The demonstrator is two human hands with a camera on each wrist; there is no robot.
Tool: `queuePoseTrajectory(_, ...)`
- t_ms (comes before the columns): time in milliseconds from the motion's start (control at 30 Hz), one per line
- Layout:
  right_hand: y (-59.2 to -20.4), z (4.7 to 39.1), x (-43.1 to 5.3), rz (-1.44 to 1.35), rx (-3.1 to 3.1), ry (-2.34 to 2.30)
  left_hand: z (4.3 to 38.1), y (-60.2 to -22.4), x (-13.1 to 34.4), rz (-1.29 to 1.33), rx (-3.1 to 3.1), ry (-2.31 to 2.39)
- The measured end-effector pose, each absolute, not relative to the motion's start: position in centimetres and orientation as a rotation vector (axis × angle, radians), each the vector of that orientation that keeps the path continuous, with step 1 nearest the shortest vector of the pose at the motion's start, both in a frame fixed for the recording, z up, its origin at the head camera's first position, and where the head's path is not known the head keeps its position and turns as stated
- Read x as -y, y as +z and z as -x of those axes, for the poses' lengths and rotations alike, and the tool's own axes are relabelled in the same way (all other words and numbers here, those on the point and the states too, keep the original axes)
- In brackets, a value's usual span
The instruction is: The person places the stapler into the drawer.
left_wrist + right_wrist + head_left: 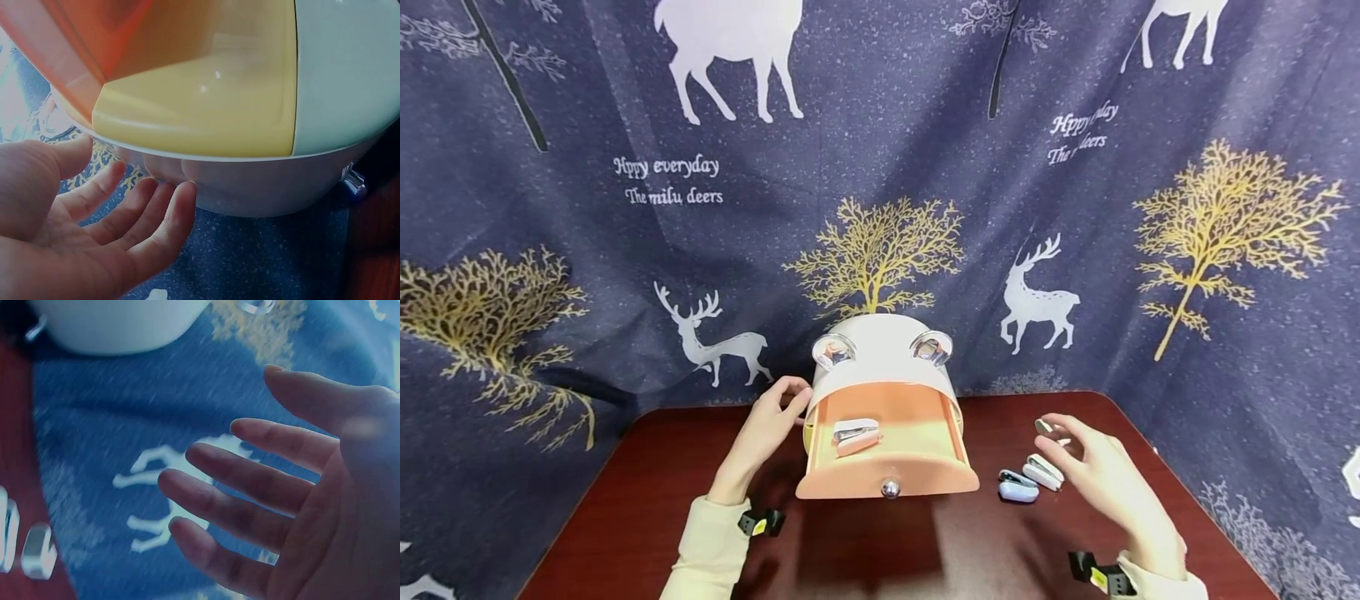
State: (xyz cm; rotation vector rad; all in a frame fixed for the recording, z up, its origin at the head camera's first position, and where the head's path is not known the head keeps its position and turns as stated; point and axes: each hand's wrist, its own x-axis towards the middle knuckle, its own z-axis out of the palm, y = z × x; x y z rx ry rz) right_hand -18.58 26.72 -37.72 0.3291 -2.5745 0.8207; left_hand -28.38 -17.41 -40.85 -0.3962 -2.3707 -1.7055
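Note:
A white rounded storage box [880, 342] stands on the table, its orange drawer [887, 475] pulled out by a round silver knob [891, 488]. Inside the drawer lies a small white-and-pink stapler [856, 436]. My left hand [775, 421] is at the box's left side, and its loosely bent fingertips [182, 194] lie right at the outer wall. To the right, my right hand [1101, 475] hovers with relaxed, spread fingers [212, 506] and nothing in them. Close by it are a blue stapler [1018, 487], a white stapler [1043, 472] and a small greyish item [1043, 426], partly hidden by the fingers.
The dark red table [1000, 550] carries everything. Right behind the box hangs a navy cloth [880, 142] printed with deer and trees. Two shiny silver rings [932, 347] stick out from the box's top. Yellow [206, 119] and pale green [344, 81] sections show lower on its front.

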Motion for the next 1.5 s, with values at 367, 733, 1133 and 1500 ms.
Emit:
queuePoseTrajectory(367,-40.5,17.4,-31.5,-0.036,2.715,0.811,28.6,-40.8,17.4,0.391,2.361,-1.694)
queuePoseTrajectory(733,-42.5,16.1,-36.3,0.128,2.858,0.848,28.5,-41.0,17.2,0.388,2.369,-1.685)
queuePoseTrajectory(1133,-44.6,15.1,-39.8,0.271,2.985,0.973,28.5,-40.9,17.4,0.382,2.382,-1.666)
queuePoseTrajectory(1500,-46.7,14.6,-41.5,0.348,3.045,1.069,27.4,-39.6,16.9,0.384,2.368,-1.684)
